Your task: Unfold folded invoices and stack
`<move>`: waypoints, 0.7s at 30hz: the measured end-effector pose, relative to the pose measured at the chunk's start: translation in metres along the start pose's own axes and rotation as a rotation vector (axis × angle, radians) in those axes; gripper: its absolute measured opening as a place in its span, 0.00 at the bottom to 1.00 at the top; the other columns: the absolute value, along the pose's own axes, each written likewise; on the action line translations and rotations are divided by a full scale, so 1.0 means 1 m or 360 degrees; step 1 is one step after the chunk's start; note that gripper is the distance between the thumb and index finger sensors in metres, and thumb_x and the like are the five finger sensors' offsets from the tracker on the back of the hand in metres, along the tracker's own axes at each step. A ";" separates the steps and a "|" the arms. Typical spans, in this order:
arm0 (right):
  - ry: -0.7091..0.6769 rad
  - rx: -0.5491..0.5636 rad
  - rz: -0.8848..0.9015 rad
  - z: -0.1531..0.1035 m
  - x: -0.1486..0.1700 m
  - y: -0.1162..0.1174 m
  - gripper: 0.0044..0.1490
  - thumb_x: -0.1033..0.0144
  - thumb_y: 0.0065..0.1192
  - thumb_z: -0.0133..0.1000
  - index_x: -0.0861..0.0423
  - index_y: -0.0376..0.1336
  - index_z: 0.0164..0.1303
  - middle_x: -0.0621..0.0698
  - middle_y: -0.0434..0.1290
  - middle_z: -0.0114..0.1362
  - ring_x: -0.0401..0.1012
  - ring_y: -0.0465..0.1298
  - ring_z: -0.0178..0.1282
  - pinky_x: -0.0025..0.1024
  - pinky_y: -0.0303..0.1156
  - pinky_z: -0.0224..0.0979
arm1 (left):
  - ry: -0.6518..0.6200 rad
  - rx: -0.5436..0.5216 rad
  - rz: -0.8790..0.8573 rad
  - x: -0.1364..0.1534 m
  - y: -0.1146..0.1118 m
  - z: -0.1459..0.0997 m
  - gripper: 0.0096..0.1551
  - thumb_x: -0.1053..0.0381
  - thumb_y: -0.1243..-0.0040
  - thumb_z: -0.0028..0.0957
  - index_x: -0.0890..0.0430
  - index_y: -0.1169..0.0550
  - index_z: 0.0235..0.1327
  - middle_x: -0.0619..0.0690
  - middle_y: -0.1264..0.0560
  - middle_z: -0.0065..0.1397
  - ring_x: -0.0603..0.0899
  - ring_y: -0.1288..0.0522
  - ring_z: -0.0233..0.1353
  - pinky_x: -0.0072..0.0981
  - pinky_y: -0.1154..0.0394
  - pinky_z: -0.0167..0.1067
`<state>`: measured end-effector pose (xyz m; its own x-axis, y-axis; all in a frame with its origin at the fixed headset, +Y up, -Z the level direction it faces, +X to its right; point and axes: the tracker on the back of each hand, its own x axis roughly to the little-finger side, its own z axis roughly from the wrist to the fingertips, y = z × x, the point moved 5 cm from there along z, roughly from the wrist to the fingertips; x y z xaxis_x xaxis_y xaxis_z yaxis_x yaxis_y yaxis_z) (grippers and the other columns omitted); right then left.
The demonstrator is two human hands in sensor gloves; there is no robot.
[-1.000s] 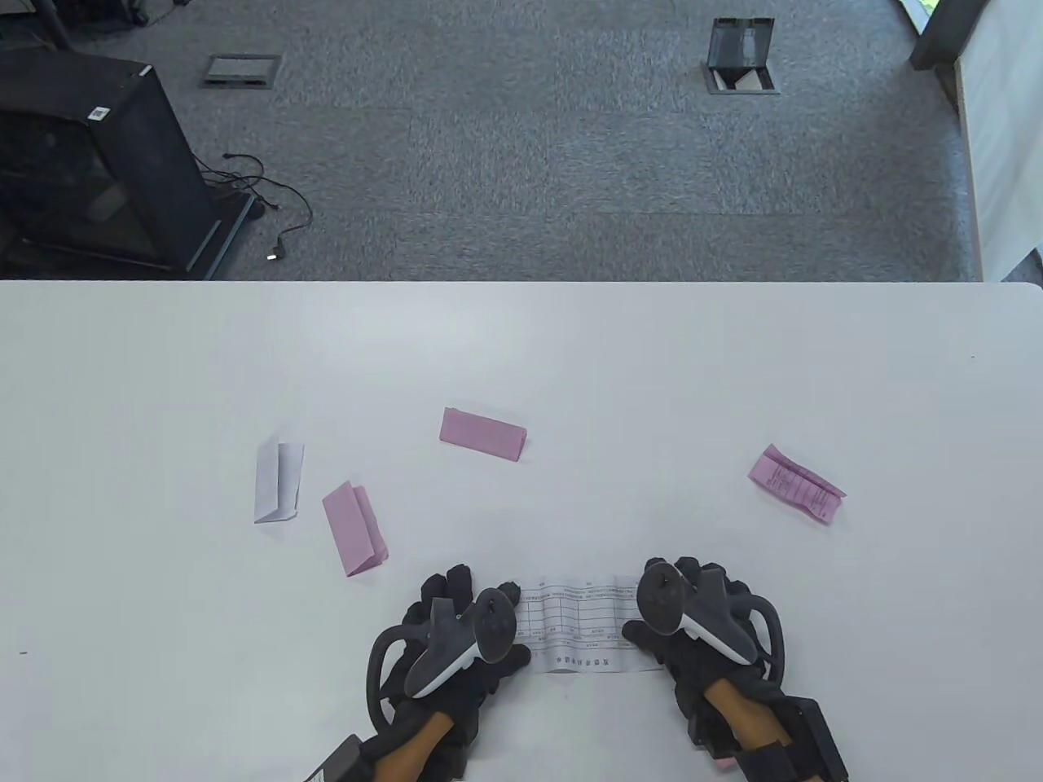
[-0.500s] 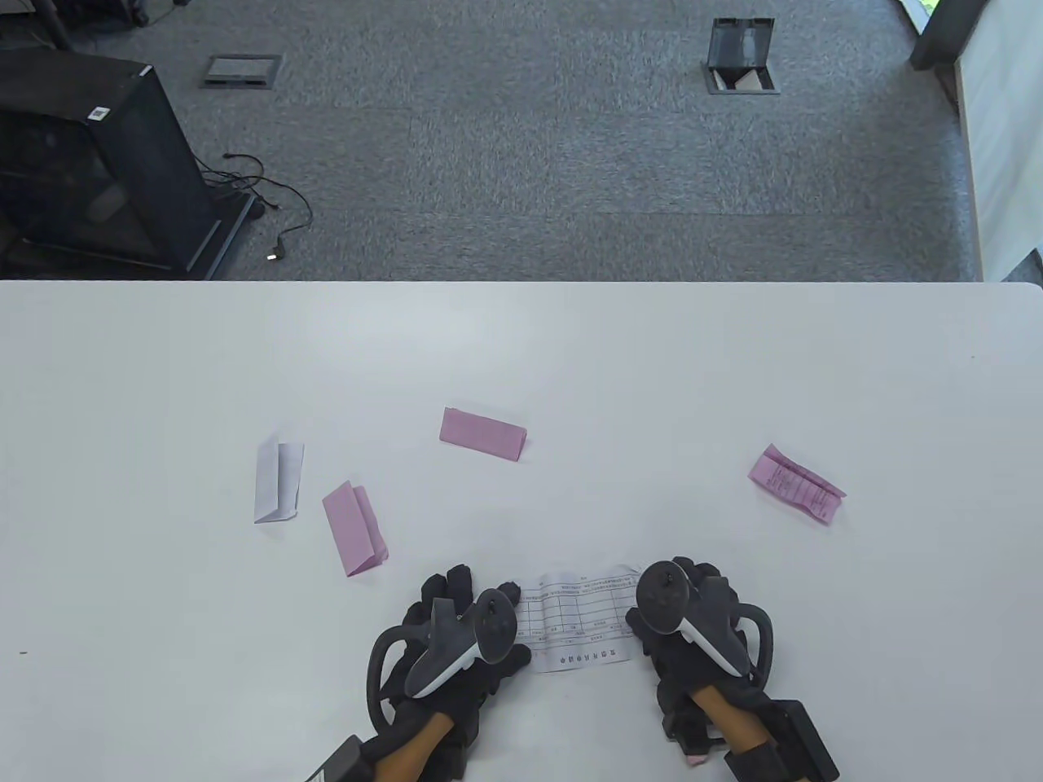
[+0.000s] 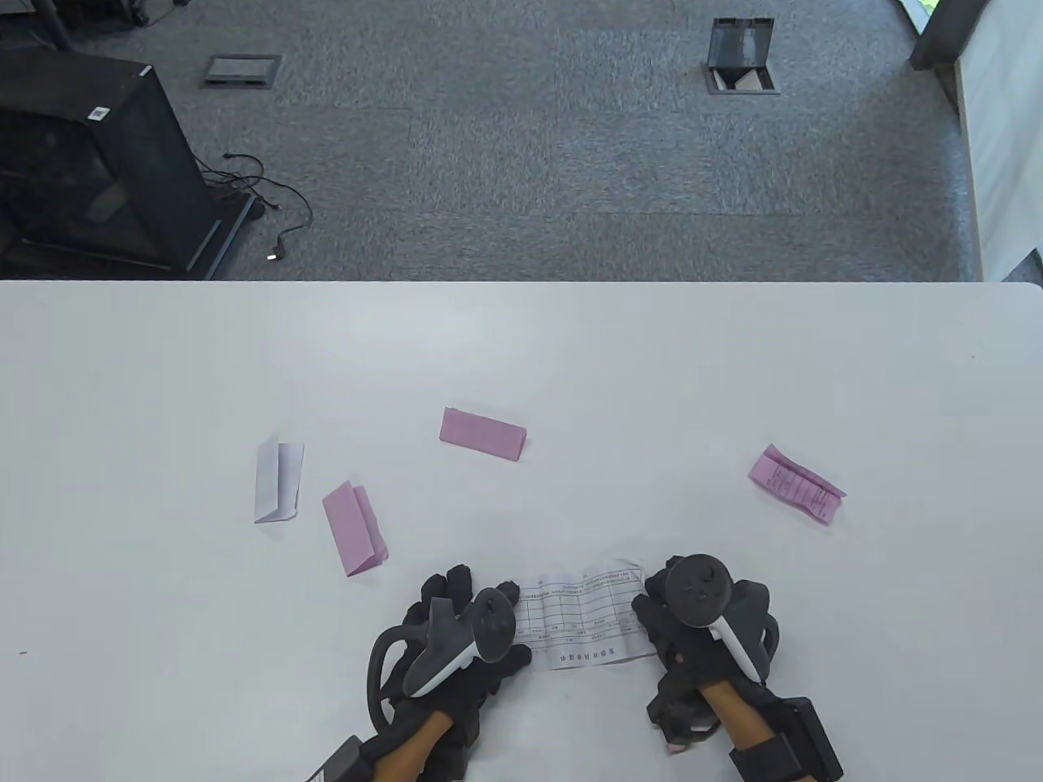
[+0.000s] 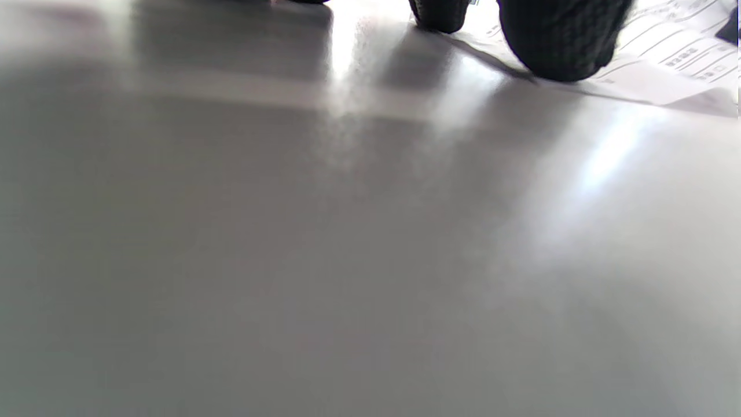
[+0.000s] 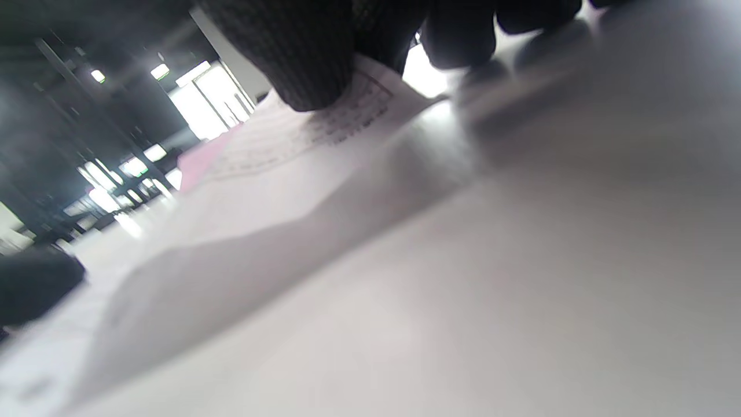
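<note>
An unfolded white invoice [image 3: 580, 619] lies near the table's front edge between my hands. My left hand [image 3: 468, 627] presses its left end flat; its fingertips [image 4: 558, 46] rest on the paper [image 4: 666, 63] in the left wrist view. My right hand [image 3: 693, 619] holds the right end, which is lifted a little; a fingertip [image 5: 301, 63] presses the sheet [image 5: 278, 168] in the right wrist view. Folded invoices lie further back: a white one [image 3: 277, 481], a pink one [image 3: 354, 529], a pink one [image 3: 482, 434] and a pink printed one [image 3: 796, 482].
The white table [image 3: 521, 358] ends at a far edge, with grey carpet beyond. A black cabinet [image 3: 90, 155] with a loose cable stands on the floor at the far left.
My right hand has rolled and shifted a little left, and the invoice's right end has risen and bowed. My left hand has stayed put.
</note>
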<state>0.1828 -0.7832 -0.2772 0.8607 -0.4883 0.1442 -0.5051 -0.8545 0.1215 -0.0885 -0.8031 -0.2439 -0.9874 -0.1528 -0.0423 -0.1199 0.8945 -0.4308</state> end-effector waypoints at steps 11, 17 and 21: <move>-0.0640 0.0041 0.0424 -0.033 -0.056 -0.043 0.21 0.56 0.60 0.52 0.52 0.65 0.53 0.54 0.67 0.72 0.57 0.65 0.75 0.61 0.59 0.74 | -0.0082 -0.0170 -0.0659 0.019 0.021 -0.004 0.56 0.33 0.41 0.50 0.49 0.54 0.82 0.65 0.55 0.87 0.75 0.56 0.82 0.69 0.51 0.74; -0.1083 0.0175 0.0469 -0.071 -0.086 -0.074 0.21 0.56 0.60 0.52 0.49 0.65 0.54 0.52 0.68 0.73 0.55 0.67 0.75 0.60 0.59 0.75 | -0.0276 -0.0269 -0.1208 0.033 0.032 -0.008 0.62 0.32 0.39 0.48 0.54 0.59 0.81 0.65 0.56 0.86 0.76 0.53 0.81 0.70 0.48 0.73; -0.1145 0.0184 0.0565 -0.077 -0.086 -0.082 0.21 0.56 0.60 0.52 0.47 0.65 0.54 0.51 0.68 0.72 0.54 0.67 0.74 0.60 0.59 0.76 | -0.0455 -0.0270 -0.1441 0.033 0.036 -0.008 0.62 0.32 0.37 0.48 0.53 0.57 0.81 0.63 0.55 0.87 0.76 0.52 0.81 0.69 0.46 0.73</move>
<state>0.1449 -0.6578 -0.2235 0.5003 -0.6948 -0.5166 -0.7801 -0.6207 0.0793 -0.1262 -0.7727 -0.2534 -0.4535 -0.8911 0.0142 -0.8591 0.4328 -0.2732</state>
